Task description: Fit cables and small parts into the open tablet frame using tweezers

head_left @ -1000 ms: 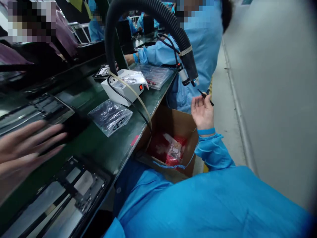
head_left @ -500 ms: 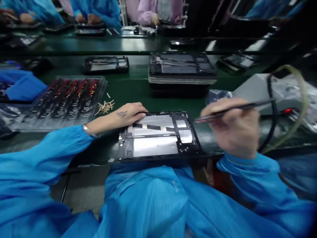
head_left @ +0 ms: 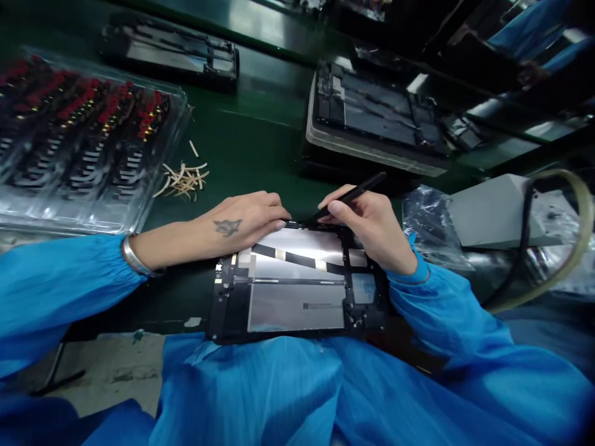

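An opened tablet (head_left: 297,306) lies at the table's near edge, its silver battery area and black frame bare. My left hand (head_left: 246,223) rests over its far left edge, fingers together and thumb pressed along the rim. Between thumb and fingers, my right hand (head_left: 376,226) grips black tweezers (head_left: 367,186) slantwise. Their tip points down at the tablet's far edge, close to my left fingertips. What the tip touches there is too small to make out.
A clear tray (head_left: 153,204) of red-and-black circuit parts sits left, with thin tan strips (head_left: 183,179) beside it. Behind are another tablet (head_left: 176,52) and a stack of tablets (head_left: 376,118). At right stand a grey box (head_left: 497,210), plastic film (head_left: 423,214) and a looped hose (head_left: 581,229).
My right hand has come left and in with the tweezers, from beside the tablet to its far edge. My left hand stays on the rim. The view has tipped down and closer.
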Available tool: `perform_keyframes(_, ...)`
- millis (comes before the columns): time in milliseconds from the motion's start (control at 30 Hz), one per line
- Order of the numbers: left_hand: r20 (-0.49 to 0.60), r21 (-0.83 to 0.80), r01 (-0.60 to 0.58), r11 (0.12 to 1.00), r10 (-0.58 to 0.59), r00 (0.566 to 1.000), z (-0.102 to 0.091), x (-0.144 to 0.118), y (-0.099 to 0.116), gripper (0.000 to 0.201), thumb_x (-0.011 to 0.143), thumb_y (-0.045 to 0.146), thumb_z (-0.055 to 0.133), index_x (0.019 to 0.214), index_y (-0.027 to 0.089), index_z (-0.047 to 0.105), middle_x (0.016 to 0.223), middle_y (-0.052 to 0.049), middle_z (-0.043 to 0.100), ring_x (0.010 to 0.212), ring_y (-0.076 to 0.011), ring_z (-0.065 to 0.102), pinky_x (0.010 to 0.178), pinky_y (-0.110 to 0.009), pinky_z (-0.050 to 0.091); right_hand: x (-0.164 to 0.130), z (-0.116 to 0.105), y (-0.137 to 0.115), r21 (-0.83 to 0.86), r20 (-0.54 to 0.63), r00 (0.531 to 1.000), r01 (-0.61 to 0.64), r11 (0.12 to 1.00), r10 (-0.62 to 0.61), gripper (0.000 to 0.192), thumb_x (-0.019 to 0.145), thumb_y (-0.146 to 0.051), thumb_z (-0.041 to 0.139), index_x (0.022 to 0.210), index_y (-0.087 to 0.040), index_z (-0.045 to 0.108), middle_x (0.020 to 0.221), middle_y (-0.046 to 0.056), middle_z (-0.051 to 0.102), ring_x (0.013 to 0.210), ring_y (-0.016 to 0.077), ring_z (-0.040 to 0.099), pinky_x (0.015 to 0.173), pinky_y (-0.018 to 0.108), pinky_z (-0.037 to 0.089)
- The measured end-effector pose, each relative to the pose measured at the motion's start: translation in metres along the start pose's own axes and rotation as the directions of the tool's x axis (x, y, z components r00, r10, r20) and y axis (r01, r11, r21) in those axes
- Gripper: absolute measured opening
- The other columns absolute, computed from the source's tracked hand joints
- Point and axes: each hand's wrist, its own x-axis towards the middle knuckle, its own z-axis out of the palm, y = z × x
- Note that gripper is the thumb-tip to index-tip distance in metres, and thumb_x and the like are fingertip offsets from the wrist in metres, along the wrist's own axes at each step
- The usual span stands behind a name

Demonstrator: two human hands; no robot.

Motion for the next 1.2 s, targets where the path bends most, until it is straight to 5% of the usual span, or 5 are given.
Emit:
perform_keyframes(333,-0.003,0.001,0.009,1.000,-0.009,1.000,0.003,-0.001,-0.001,0.040,0.109,0.040,0.030,0.121,0.021,0.064,0.110,-0.006,0.062,0.101,-0.0206,0.060,0.084,-0.032,0.045,-0.001,-0.001,-0.006,-0.245,0.040,0.994,0.109,0.963,-0.102,0.027,0.095,-0.046,0.065,0.092,-0.019,0.072,0.089,0.002,0.071,0.080,0.0154,0.069,0.065,0.024,0.054)
perform_keyframes(900,0.017,-0.006,0.040,0.999,-0.040,0.999,-0.002,0.003,0.001,0.040,0.108,0.036,0.032,0.127,0.020,0.063,0.110,-0.009,0.063,0.103,-0.0237,0.061,0.085,-0.034,0.048,-0.003,-0.002,-0.002,-0.243,0.032,0.991,0.135,0.961,-0.132,0.026,0.095,-0.045,0.065,0.092,-0.020,0.073,0.095,0.003,0.072,0.083,0.0152,0.069,0.067,0.024,0.056)
perform_keyframes(1100,0.107,-0.006,-0.016,1.000,0.017,0.994,-0.014,0.006,0.016,0.037,0.109,0.034,0.033,0.123,0.018,0.063,0.115,-0.010,0.064,0.105,-0.0216,0.062,0.089,-0.032,0.050,-0.005,0.004,0.005,0.022,-0.171,0.982,-0.083,0.996,0.085,0.032,0.087,-0.054,0.072,0.094,-0.023,0.075,0.088,0.003,0.072,0.077,0.0204,0.076,0.076,0.034,0.066)
perform_keyframes(1200,0.101,0.087,0.042,0.995,-0.050,0.994,-0.036,0.002,-0.004,0.037,0.109,0.036,0.035,0.123,0.019,0.064,0.117,-0.010,0.065,0.107,-0.0215,0.062,0.090,-0.032,0.049,-0.006,0.003,0.016,0.097,-0.252,0.939,-0.214,0.972,0.232,0.031,0.080,-0.057,0.077,0.089,-0.027,0.077,0.094,0.006,0.074,0.081,0.0260,0.078,0.080,0.038,0.067)
